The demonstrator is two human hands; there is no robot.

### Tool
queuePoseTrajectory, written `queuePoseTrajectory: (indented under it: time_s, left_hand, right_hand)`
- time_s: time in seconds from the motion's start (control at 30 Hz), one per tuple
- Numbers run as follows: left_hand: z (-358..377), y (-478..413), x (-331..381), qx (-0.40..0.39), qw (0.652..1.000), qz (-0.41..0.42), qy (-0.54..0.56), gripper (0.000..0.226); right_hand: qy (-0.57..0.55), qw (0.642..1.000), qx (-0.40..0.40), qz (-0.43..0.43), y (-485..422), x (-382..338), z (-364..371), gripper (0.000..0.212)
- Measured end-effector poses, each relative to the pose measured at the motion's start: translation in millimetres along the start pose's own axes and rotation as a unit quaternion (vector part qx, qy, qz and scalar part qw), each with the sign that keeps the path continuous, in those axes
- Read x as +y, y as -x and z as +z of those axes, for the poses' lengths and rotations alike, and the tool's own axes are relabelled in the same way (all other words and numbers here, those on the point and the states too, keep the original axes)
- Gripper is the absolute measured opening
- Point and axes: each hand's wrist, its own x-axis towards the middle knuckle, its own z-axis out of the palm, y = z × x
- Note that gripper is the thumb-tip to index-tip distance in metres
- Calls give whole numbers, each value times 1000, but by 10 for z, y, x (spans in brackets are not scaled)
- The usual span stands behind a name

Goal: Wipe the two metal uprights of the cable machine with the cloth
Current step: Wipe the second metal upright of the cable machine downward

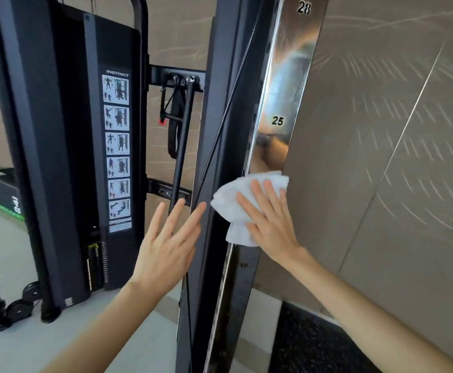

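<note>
Head view, tilted up along the polished metal upright (281,98) beside the grey wall panel (381,130). Shows the right hand (268,219) laid flat on the white cloth (226,204), fingers (257,192) straight and spread, pressing instead of clutching, probably to hold a broad patch of fabric against the steel and let it slide along the strip. Places the cloth on the upright's face just below the stamped 25 (277,120), spilling past the left edge toward the black frame column (214,130), so likely catching that edge as well as the front. Leaves the left hand (166,243) empty, fingers (175,216) straight and slightly fanned, held beside the column and the thin cable (228,114), out of the cloth's line. Cannot tell whether those fingertips touch the frame; reads as a balancing or steadying pose more than a working one. Judges the step in hand as wiping this first upright, with steel both above and below the cloth to cover. Cannot pick out the second upright from here, only the weight-stack housing with its exercise placard (116,146) and a hanging bar attachment (183,135) further left.
</note>
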Motion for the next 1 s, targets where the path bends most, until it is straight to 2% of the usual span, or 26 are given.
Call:
queuePoseTrajectory:
  time_s: [0.13,0.23,0.33,0.4,0.47,0.53,0.63,0.73,0.8,0.87,1.0]
  left_hand:
    - [65,35,16,33,999,-23,20,32]
    - [182,90,61,45,998,-39,23,35]
    - [292,143,60,62,997,-38,31,37]
    - [327,146,41,76,996,-41,30,40]
    - [339,153,38,86,995,-41,32,41]
    - [349,183,11,86,995,-34,30,42]
    - [358,205,-34,83,996,-30,29,44]
    - [364,182,8,84,995,-42,35,45]
    - [378,165,39,85,995,-45,39,46]
    - [395,171,46,85,995,-50,35,46]
    - [392,151,64,83,995,-52,32,47]
  right_hand:
    - [11,997,69,45,-832,245,-278,41]
    - [55,996,76,12,-967,201,-247,39]
    - [80,996,32,-15,-514,-29,-32,38]
    - [98,994,-30,-37,-82,-239,115,38]
    - [138,982,-103,-81,252,-412,187,41]
    - [170,969,-138,-114,337,-451,174,39]
    - [163,976,-92,-111,-2,-289,50,38]
    - [135,990,-2,-48,-526,-57,-83,37]
    - [125,992,23,-28,-630,-19,-94,36]
    - [111,993,15,-23,-427,-79,0,39]
    - [128,988,-72,-38,308,-392,185,48]
